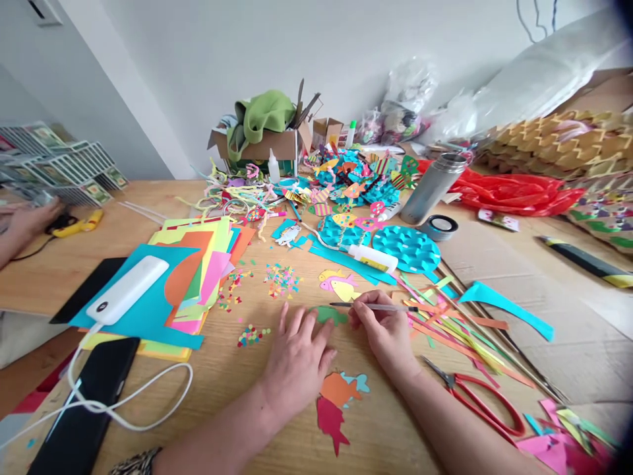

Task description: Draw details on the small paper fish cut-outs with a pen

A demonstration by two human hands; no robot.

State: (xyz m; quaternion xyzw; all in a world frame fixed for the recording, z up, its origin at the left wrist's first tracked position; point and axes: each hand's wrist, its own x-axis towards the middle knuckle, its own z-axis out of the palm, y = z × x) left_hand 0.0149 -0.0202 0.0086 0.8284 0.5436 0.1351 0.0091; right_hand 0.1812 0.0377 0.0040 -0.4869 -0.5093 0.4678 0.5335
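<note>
My right hand [380, 330] pinches a slim pen [395, 307] that lies nearly level, its dark tip pointing left. Beneath the pen, a green paper cutout [330, 315] rests on the table, partly covered by both hands. My left hand [299, 346] lies with fingers spread, fingertips at the cutout's left edge. Just beyond is a yellow paper fish [345, 290] overlapping a pink one [327, 284]. Closer to me, between my forearms, an orange paper fish [339, 388] overlaps a red one [331, 421], with a light blue piece [362, 381] beside them.
Colored paper sheets [212, 264], a white power bank [128, 289] and a black phone [86, 409] lie left. Red-handled scissors [487, 402], paper strips [465, 330], a glue bottle [373, 258] and a steel flask [432, 188] are rightward. Another person's hand [34, 218] is far left.
</note>
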